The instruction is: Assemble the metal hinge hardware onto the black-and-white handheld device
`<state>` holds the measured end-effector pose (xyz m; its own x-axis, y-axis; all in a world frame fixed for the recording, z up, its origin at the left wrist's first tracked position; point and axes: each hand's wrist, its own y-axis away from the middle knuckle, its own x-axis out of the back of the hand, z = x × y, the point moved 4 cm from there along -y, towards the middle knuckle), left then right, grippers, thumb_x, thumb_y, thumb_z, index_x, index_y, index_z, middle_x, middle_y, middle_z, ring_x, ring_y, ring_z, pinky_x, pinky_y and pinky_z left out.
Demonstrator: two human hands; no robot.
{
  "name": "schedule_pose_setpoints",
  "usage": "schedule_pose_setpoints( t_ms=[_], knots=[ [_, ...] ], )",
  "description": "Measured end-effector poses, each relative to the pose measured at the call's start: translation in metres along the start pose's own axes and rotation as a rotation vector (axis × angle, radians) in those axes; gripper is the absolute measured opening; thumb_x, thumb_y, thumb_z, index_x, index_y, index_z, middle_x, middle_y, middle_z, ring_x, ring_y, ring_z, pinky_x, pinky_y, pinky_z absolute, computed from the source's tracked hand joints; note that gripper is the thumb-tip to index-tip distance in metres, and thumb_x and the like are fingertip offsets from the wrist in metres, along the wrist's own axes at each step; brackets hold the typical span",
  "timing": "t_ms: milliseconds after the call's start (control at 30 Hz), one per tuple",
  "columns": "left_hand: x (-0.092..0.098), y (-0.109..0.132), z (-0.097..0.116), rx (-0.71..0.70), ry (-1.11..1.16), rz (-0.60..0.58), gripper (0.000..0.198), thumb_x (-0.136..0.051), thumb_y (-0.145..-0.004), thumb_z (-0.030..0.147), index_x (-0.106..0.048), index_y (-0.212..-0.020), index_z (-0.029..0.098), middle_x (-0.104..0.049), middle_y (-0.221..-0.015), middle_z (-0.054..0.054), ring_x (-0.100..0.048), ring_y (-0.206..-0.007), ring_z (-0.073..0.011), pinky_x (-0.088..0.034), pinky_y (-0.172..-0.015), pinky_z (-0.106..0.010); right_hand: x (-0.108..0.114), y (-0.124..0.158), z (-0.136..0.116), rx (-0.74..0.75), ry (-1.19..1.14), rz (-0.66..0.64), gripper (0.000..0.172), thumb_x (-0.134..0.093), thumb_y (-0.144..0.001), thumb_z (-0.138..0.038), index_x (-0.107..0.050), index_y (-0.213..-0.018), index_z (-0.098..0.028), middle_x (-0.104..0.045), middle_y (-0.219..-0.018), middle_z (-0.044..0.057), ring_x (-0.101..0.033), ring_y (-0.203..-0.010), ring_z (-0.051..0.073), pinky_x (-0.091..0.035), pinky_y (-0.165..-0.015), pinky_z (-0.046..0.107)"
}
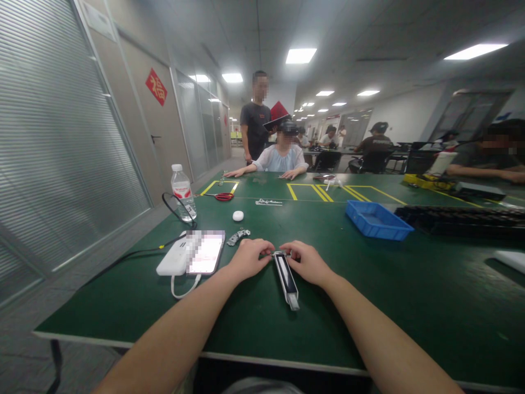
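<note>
A slim white-framed device with a glossy dark face (286,273) lies lengthwise on the green table, its pale, see-through tip pointing toward me. At its far end is a small metallic part, too small to make out. My left hand (255,256) has its thumb and fingers pinched at the left of that end. From the right, my right hand (307,262) curls its fingers onto the same end. Just beyond my left hand sits a curved grey metal piece (238,236) with holes.
Left on the green table (328,328) are a phone (207,253), a white power bank (173,258) with cable, a water bottle (182,191) and a white case (238,216). Red-handled scissors (224,196) lie farther back. A blue tray (378,220) stands right. A person (283,156) sits opposite.
</note>
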<state>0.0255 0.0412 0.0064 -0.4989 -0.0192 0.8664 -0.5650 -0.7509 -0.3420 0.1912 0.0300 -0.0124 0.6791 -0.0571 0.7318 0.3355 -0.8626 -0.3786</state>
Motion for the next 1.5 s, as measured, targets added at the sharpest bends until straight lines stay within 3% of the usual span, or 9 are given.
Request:
schedule_pose_setpoints(
  t_ms=[1167, 1500],
  knots=[
    [-0.003, -0.001, 0.003, 0.025, -0.023, -0.019, 0.016, -0.06, -0.077, 0.022, -0.064, -0.092, 0.021, -0.065, -0.083, 0.0, -0.059, -0.082, -0.0155, -0.042, -0.078, -0.027, 0.0, 0.0, 0.0, -0.003, -0.004, -0.004, 0.025, -0.054, -0.076, -0.011, -0.065, -0.098, -0.018, -0.057, -0.077, 0.001, -0.05, -0.066, 0.012, -0.041, -0.064, 0.025],
    [0.012, -0.001, -0.013, -0.064, 0.06, 0.014, 0.046, -0.071, -0.066, 0.024, -0.059, -0.109, 0.019, -0.064, -0.104, -0.005, -0.058, -0.094, -0.0188, -0.045, -0.083, -0.029, 0.0, 0.001, 0.002, -0.005, -0.016, -0.01, 0.03, -0.053, -0.075, -0.008, -0.064, -0.102, -0.018, -0.057, -0.079, 0.002, -0.049, -0.066, 0.011, -0.041, -0.063, 0.025]
  ],
)
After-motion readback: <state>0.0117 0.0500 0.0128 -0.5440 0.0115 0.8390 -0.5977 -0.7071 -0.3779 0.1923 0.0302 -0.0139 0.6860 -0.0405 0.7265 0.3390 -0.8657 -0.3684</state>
